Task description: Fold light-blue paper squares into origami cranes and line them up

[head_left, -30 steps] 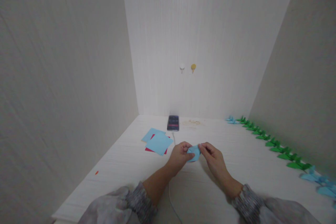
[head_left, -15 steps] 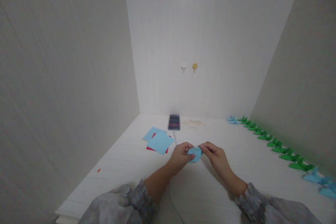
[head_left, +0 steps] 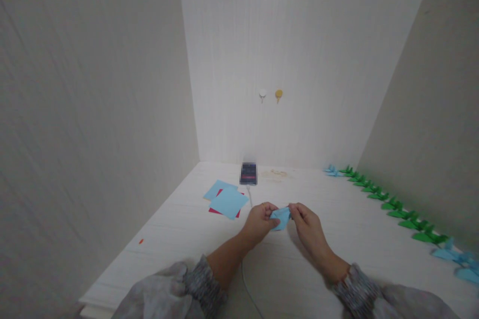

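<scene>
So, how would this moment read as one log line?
left hand: holds folded blue paper | right hand: pinches its edge | nearby: blue and red sheets, green folded pieces

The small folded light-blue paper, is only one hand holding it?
No, the left hand and the right hand both hold the small folded light-blue paper, one at each side.

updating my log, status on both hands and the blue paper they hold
Left hand gripping folded blue paper. Right hand pinching its right corner. Pale cable passing beneath left forearm.
</scene>
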A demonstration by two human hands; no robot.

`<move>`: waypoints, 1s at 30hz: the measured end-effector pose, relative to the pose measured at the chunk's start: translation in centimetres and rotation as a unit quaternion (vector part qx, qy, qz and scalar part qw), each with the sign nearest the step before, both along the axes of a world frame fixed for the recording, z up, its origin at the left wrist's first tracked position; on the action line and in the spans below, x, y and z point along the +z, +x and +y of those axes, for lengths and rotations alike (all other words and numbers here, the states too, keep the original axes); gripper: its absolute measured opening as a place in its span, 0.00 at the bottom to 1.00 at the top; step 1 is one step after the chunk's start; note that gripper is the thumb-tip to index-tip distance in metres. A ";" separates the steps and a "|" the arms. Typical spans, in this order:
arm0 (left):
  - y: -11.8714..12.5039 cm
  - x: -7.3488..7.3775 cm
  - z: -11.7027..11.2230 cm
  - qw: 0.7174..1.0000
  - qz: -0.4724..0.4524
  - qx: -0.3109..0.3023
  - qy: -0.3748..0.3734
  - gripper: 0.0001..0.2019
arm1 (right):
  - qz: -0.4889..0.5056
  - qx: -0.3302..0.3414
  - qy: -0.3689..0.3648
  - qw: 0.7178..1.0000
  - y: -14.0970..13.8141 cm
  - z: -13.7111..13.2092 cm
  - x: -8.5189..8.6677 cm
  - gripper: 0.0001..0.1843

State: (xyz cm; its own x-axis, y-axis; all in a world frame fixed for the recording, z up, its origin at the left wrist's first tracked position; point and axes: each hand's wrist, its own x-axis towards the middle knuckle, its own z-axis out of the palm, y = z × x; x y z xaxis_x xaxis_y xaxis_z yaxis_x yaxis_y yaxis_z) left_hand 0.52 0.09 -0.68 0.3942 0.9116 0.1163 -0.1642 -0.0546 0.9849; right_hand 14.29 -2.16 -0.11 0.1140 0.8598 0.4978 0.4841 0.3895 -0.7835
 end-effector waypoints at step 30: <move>-0.4 -0.8 0.6 0.998 0.051 0.034 0.019 0.12 | -0.087 -0.007 -0.009 0.996 0.4 -0.1 0.6 0.19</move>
